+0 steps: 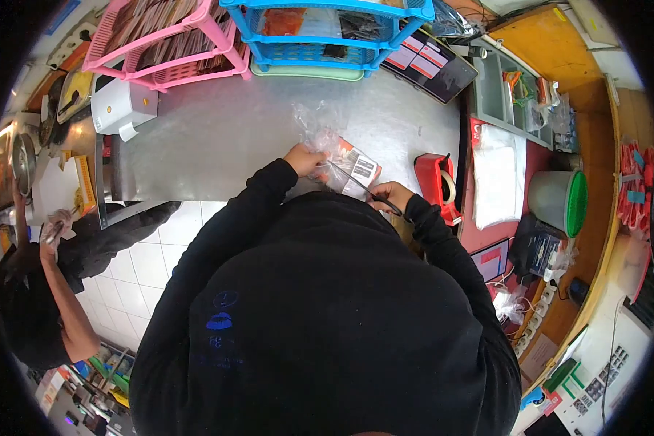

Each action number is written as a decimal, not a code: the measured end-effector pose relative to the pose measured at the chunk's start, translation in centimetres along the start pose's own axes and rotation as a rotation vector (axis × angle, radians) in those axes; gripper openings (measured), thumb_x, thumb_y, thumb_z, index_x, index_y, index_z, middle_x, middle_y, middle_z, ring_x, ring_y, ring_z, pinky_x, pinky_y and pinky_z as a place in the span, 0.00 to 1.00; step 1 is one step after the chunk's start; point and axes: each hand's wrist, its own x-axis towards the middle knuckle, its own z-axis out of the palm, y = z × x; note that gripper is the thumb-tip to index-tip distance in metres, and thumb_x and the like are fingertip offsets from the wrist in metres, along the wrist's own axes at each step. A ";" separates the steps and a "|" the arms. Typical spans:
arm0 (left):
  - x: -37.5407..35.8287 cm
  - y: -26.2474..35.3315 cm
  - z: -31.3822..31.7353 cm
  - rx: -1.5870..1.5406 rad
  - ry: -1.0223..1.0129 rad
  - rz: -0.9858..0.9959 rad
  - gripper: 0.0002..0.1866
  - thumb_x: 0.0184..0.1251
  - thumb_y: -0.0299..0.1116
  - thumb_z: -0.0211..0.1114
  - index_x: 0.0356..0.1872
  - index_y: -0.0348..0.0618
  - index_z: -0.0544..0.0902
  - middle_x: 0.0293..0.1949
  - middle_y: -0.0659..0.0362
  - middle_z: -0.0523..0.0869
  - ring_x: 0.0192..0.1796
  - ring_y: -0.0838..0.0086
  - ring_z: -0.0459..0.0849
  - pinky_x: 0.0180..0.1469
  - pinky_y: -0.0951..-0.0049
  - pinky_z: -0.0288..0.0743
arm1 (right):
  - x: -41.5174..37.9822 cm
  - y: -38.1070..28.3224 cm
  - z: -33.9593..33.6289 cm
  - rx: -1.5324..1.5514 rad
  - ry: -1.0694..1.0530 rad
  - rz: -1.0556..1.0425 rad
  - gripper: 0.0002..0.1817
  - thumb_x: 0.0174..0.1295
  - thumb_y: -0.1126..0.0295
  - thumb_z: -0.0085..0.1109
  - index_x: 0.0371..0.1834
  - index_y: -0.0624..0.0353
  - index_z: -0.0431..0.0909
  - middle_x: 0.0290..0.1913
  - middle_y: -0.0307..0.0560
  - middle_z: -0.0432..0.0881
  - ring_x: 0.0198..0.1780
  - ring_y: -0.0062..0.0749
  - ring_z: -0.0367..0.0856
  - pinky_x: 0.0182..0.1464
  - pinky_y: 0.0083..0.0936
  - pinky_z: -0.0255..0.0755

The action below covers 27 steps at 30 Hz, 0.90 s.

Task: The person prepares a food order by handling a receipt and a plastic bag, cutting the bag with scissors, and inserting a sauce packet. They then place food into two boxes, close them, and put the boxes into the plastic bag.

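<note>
A clear plastic bag point(320, 125) stands up from the near edge of the metal table, around an orange and white printed packet point(357, 164). My left hand point(305, 160) is closed on the gathered plastic at the packet's left side. In my right hand point(392, 195) is a pair of dark scissors point(350, 176), their long thin blades lying across the packet with the tips close to my left fingers. The lower part of the packet is hidden behind my black shirt.
A red tape dispenser point(433, 182) stands right of my right hand. Along the back are pink racks point(189, 65), blue racks point(312, 54) and a dark screen point(430, 65). A white label printer point(126, 107) sits back left. Another person point(65, 291) works at far left.
</note>
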 end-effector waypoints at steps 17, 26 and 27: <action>1.4 -1.9 0.7 0.058 0.020 0.067 0.14 0.64 0.34 0.57 0.37 0.28 0.77 0.27 0.54 0.81 0.24 0.69 0.81 0.25 0.70 0.76 | -0.7 1.0 -0.6 0.079 -0.022 0.075 0.18 0.53 0.68 0.65 0.46 0.61 0.78 0.36 0.39 0.81 0.37 0.17 0.75 0.43 0.14 0.69; 0.2 -0.1 0.9 0.013 0.000 0.027 0.15 0.63 0.36 0.58 0.32 0.28 0.78 0.25 0.54 0.81 0.23 0.69 0.81 0.25 0.70 0.75 | -0.6 0.5 -1.1 0.017 -0.036 -0.034 0.19 0.53 0.69 0.65 0.47 0.63 0.76 0.34 0.36 0.77 0.36 0.17 0.73 0.42 0.15 0.68; 0.3 -0.5 0.8 0.095 0.025 0.057 0.16 0.63 0.36 0.59 0.32 0.28 0.78 0.25 0.54 0.81 0.23 0.69 0.81 0.26 0.70 0.75 | -0.3 0.9 -1.1 0.020 -0.035 -0.038 0.18 0.53 0.70 0.65 0.47 0.63 0.76 0.34 0.36 0.77 0.36 0.17 0.73 0.43 0.15 0.68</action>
